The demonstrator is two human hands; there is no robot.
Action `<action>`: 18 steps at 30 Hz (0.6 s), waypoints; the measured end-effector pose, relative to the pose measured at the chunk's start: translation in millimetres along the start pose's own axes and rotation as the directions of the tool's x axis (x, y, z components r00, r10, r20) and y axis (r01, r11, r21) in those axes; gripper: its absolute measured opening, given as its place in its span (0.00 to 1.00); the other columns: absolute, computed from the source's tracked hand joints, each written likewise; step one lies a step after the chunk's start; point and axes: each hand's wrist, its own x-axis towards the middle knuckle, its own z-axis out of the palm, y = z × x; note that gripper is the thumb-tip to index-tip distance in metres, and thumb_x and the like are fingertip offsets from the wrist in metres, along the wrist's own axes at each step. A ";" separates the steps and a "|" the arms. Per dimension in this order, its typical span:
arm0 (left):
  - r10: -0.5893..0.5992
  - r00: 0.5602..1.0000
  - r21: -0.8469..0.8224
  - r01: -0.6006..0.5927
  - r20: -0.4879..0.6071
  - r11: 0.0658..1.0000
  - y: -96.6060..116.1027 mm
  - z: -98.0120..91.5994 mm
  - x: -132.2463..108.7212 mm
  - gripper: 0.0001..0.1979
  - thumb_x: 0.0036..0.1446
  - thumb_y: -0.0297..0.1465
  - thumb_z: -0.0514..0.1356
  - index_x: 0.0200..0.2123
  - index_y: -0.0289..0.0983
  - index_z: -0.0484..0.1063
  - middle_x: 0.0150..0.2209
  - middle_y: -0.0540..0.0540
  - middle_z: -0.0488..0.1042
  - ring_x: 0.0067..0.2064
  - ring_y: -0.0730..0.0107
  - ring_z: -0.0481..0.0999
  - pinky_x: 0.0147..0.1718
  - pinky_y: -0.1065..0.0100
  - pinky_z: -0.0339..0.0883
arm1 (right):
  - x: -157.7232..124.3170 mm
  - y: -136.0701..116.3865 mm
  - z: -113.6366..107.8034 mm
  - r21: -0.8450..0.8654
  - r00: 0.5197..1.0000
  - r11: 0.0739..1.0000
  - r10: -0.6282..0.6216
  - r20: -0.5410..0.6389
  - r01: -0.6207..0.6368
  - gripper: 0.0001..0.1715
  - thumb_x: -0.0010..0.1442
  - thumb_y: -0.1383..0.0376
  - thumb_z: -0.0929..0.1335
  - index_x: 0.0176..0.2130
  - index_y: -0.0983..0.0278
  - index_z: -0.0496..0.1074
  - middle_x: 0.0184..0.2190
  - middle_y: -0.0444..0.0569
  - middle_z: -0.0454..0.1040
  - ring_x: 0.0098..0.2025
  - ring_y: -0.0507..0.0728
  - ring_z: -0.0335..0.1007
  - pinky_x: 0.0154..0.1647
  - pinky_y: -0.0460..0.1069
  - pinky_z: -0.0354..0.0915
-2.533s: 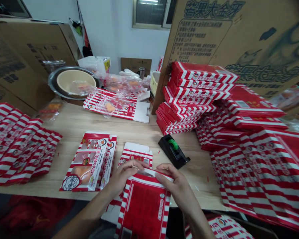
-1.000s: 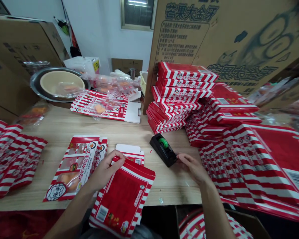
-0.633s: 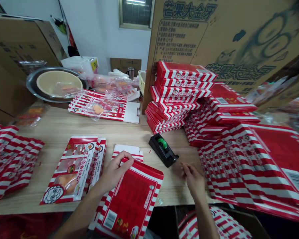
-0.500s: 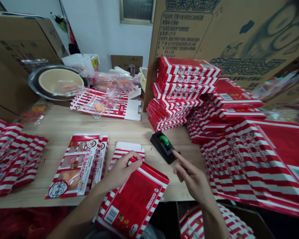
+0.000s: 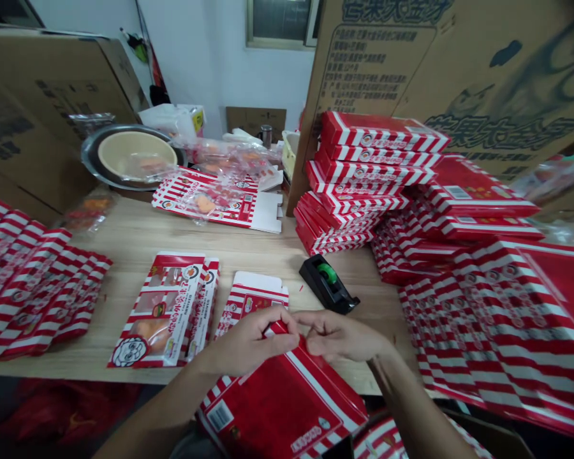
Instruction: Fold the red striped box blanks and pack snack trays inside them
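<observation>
A red-and-white striped cardboard box [image 5: 272,401] is tilted at the table's front edge, its barcode side facing up. My left hand [image 5: 261,341] is closed around its top end, thumb on the upper face. Beside it, my right hand [image 5: 337,335] has its fingers bent and pressed against the same end, the thumb on the box edge. Whether a strip of tape lies between the fingers cannot be seen. Just beyond my right hand stands a black tape dispenser [image 5: 329,285] with a green roll. Another striped box [image 5: 253,296] lies flat behind my left hand.
Two window-front boxes [image 5: 160,312] lie to the left, near more striped boxes [image 5: 33,280]. Tall box stacks [image 5: 368,185] and a row of boxes [image 5: 497,319] fill the right. Behind are a cream basin [image 5: 136,153], wrapped sweets [image 5: 215,197] and a large carton [image 5: 402,76].
My right hand has moved from the tape dispenser leftward to the box end, meeting my left hand. The box has turned slightly, and the view has shifted a little left.
</observation>
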 end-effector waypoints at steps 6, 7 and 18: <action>0.002 0.900 0.303 0.145 -0.435 0.942 -45.5 -34.8 -4.6 0.13 0.58 0.37 0.50 0.42 0.37 0.65 0.43 0.43 0.69 0.47 0.64 0.68 0.48 0.63 0.60 | 29.7 52.8 -26.6 -0.241 0.605 0.970 -0.196 -0.772 0.007 0.31 0.48 0.45 0.65 0.39 0.67 0.73 0.18 0.43 0.65 0.20 0.51 0.60 0.22 0.46 0.60; 0.051 0.845 0.420 0.211 -0.533 0.883 -54.5 -47.9 -9.8 0.16 0.57 0.37 0.52 0.46 0.36 0.63 0.48 0.39 0.67 0.53 0.60 0.64 0.53 0.60 0.56 | 32.7 59.5 -30.8 -0.255 0.554 0.967 -0.215 -0.804 0.005 0.31 0.49 0.45 0.64 0.40 0.68 0.72 0.19 0.44 0.66 0.20 0.52 0.60 0.22 0.47 0.61; -0.263 0.522 0.416 0.832 -0.812 0.367 -104.2 -95.0 -37.9 0.40 0.50 0.38 0.57 0.62 0.28 0.46 0.63 0.22 0.40 0.63 0.34 0.33 0.51 0.33 0.40 | 68.8 53.4 30.8 -0.407 0.573 0.905 -0.401 -0.715 0.125 0.16 0.58 0.59 0.63 0.41 0.62 0.74 0.40 0.52 0.76 0.40 0.59 0.71 0.43 0.52 0.66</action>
